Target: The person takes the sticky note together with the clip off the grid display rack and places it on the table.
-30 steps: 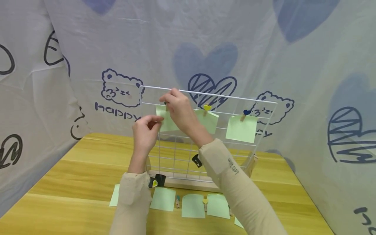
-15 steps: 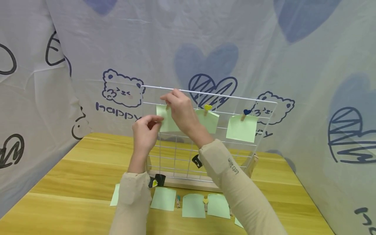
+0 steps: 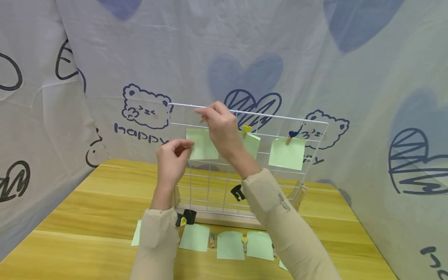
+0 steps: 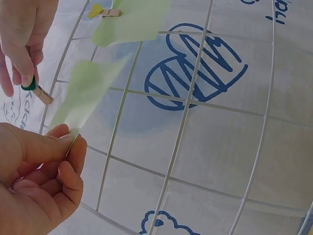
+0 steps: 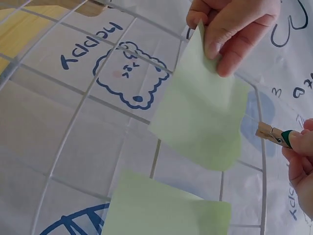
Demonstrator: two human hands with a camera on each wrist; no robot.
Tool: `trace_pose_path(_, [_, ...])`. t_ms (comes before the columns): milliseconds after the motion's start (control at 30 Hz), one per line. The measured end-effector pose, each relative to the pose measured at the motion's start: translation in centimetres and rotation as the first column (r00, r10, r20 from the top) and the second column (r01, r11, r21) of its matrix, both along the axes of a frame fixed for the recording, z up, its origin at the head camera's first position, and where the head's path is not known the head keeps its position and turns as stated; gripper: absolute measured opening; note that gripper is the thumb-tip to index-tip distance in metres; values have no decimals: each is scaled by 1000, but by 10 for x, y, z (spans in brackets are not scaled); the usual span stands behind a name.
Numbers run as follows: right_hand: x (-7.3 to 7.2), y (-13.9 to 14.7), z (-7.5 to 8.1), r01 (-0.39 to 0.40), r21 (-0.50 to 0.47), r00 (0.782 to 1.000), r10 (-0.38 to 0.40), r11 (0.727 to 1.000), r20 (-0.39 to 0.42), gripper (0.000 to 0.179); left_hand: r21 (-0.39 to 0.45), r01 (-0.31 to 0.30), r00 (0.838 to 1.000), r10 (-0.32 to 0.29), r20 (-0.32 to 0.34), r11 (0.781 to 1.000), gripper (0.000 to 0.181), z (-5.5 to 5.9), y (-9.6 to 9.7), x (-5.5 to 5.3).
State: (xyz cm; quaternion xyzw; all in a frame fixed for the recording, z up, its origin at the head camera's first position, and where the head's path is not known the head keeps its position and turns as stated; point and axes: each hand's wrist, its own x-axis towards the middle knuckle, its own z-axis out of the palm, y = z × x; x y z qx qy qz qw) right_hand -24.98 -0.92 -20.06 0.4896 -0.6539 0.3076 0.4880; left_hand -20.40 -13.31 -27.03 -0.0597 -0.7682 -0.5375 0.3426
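Note:
My left hand (image 3: 172, 161) pinches the left edge of a pale green paper note (image 3: 203, 144) between thumb and fingers, holding it in front of a white wire grid (image 3: 209, 179). Up and to the right, my right hand (image 3: 224, 130) pinches a small wooden clothespin (image 5: 270, 133) by its dark green end. The clothespin stands apart from the note, near a grid wire. Two more notes hang on the grid: one under a yellow-heart clothespin (image 3: 247, 130), partly behind my right hand, and another note (image 3: 287, 153) under a blue-heart clothespin (image 3: 292, 135).
On the wooden table (image 3: 87, 202) in front of the grid lie several green notes (image 3: 230, 245), with a teal-topped clothespin (image 3: 212, 240) and a yellow-heart clothespin (image 3: 245, 243) between them. The grid stands in a wooden base (image 3: 224, 218). A printed cloth (image 3: 196, 46) hangs behind.
My right hand has moved slightly up and right with the clothespin, away from the note's top edge. The note has dropped a little, still in my left hand.

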Motion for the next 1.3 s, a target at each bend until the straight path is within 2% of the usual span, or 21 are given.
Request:
trace_pose_path(433, [3, 16, -8, -49, -43, 997, 51, 998, 57, 6, 7, 19, 1000, -19, -5, 1000, 13, -2, 2, 4])
trace_pose_path(767, [6, 20, -18, -72, -85, 994, 78, 994, 71, 7, 31, 43, 999, -43, 4, 999, 12, -5, 0, 10])
trace_pose_path(1000, [10, 21, -25, -81, -93, 991, 90, 992, 100, 6, 22, 28, 999, -28, 18, 999, 10, -13, -4, 13])
trace_pose_path(1300, [9, 27, -37, -70, -124, 985, 88, 990, 147, 9, 18, 36, 999, -37, 33, 999, 12, -22, -7, 22])
